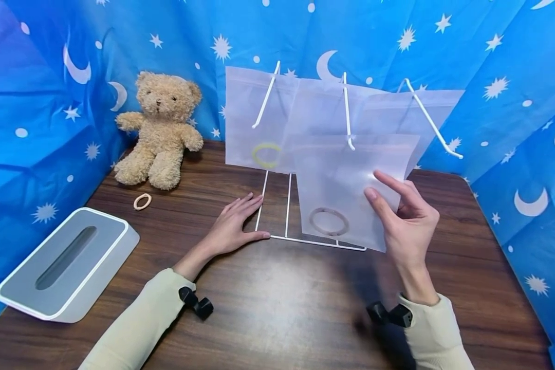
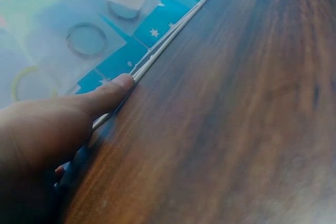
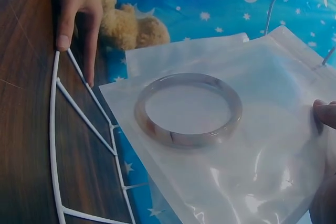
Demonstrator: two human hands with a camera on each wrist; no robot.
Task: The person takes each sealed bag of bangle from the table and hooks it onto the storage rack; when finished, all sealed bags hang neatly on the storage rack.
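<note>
A white wire rack (image 1: 319,241) stands on the table, with frosted zip bags hanging from its hooks. My left hand (image 1: 233,223) lies with fingers spread on the left side of its base, the thumb (image 2: 118,82) on the front wire. At the middle hook (image 1: 347,113), my right hand (image 1: 411,221) pinches the right side of the front bag (image 1: 347,180), thumb and index finger on its face. A brownish translucent bangle (image 3: 189,140) lies in that bag's lower part. Behind, the left bag (image 1: 254,103) contains a yellow ring (image 1: 266,155).
A teddy bear (image 1: 164,128) sits at the back left, with a small beige ring (image 1: 142,202) in front of it. Left of my forearm stands a grey and white tissue box (image 1: 69,267). A blue star-patterned cloth (image 1: 374,36) surrounds the table.
</note>
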